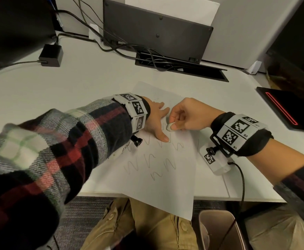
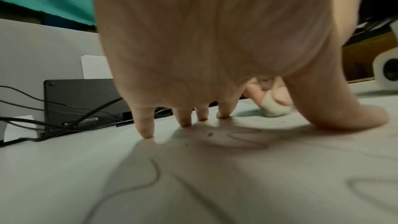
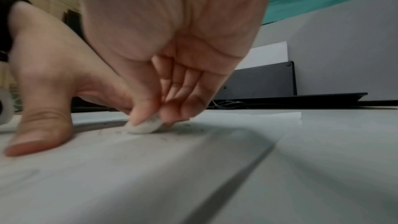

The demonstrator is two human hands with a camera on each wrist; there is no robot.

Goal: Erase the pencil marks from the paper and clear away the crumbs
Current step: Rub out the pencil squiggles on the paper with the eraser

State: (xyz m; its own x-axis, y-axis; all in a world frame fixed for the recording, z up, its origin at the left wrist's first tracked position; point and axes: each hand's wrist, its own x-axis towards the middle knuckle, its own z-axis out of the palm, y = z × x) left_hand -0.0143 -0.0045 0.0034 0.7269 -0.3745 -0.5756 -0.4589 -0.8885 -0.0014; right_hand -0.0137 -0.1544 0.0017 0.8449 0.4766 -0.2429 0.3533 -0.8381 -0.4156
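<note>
A white sheet of paper (image 1: 167, 179) lies on the desk, its near corner hanging over the front edge. Wavy pencil marks (image 1: 151, 163) cover its middle. My left hand (image 1: 156, 121) presses flat on the paper with fingers spread, fingertips (image 2: 148, 134) down on the sheet. My right hand (image 1: 185, 116) pinches a small white eraser (image 1: 170, 127) between thumb and fingers, its tip on the paper just right of my left hand. The eraser (image 3: 144, 126) touches the sheet, with dark crumbs (image 3: 183, 128) around it. More crumbs (image 2: 208, 134) lie by my left fingertips.
A black stand (image 1: 154, 31) with cables (image 1: 122, 46) and a cable tray (image 1: 180, 66) sits behind the paper. A black adapter (image 1: 51, 55) is at the back left. A black pad with a red line (image 1: 288, 109) lies at the right. A waste bin (image 1: 219, 230) stands below the desk edge.
</note>
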